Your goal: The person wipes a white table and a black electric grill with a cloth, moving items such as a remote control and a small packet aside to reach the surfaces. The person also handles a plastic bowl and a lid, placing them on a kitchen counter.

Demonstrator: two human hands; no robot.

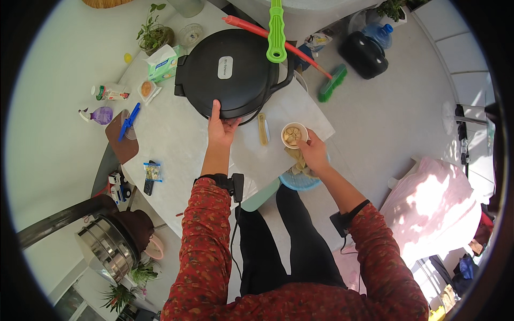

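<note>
A round black electric baking pan [241, 76] with a closed lid sits on the pale tabletop [192, 148]. My left hand [221, 128] grips its near rim, the thumb on the lid and the other fingers lower down, partly hidden. In my right hand [313, 150] is a small white cup [283, 136], held by its right side over the table's right edge. What looks like a garlic bulb [292, 134] lies inside. Between my hands rests a folding knife [263, 130] with a yellowish handle. A tan cloth [297, 162] hangs below the cup.
A lime-green handle [276, 32] juts over the pan's lid. Left of the pan stand a tissue box [162, 66], a packaged pastry [147, 90] and a purple spray bottle [100, 115]. Beneath the table corner is a blue basket [299, 182]. A green-bristled broom [332, 83] leans at right.
</note>
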